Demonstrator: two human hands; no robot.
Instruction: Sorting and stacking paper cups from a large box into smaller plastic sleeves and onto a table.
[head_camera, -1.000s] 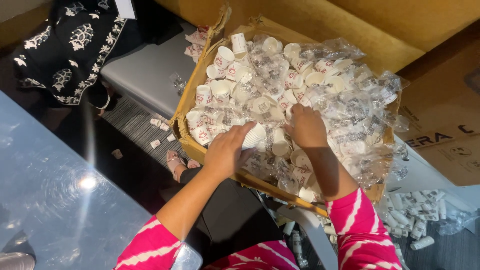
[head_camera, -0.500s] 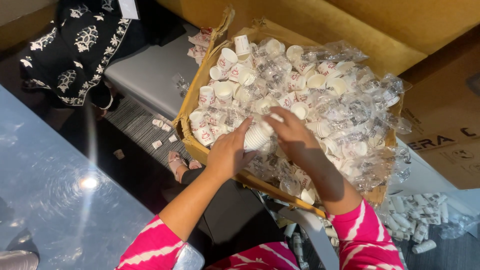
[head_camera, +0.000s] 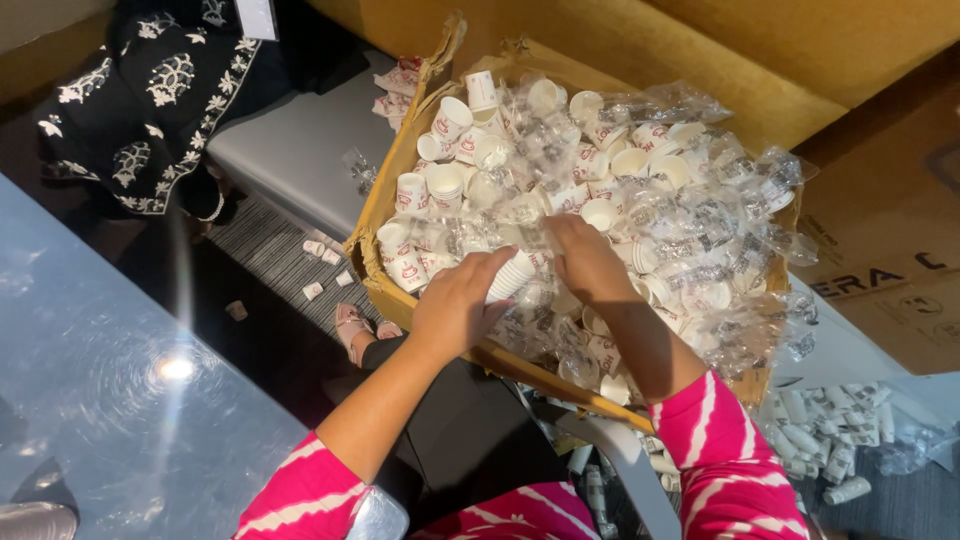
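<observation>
A cardboard box (head_camera: 385, 205) in front of me is heaped with small white paper cups (head_camera: 452, 118) and crumpled clear plastic wrappers (head_camera: 700, 235). My left hand (head_camera: 455, 310) grips a short nested stack of white cups (head_camera: 512, 275) at the near side of the box. My right hand (head_camera: 585, 260) is just beside it, fingers curled down into the cups and plastic right next to the stack's end. Both arms wear pink and white striped sleeves.
A glossy grey table top (head_camera: 110, 380) lies at the left. A few cups (head_camera: 322, 250) lie on the floor mat by a grey bench (head_camera: 300, 140). Dark embroidered cloth (head_camera: 140, 90) hangs at top left. More cup stacks (head_camera: 820, 445) and a brown carton (head_camera: 890, 250) sit at the right.
My right hand has drawn back from deeper in the box toward my left hand. The left hand still grips the cup stack, now tilted a little lower.
</observation>
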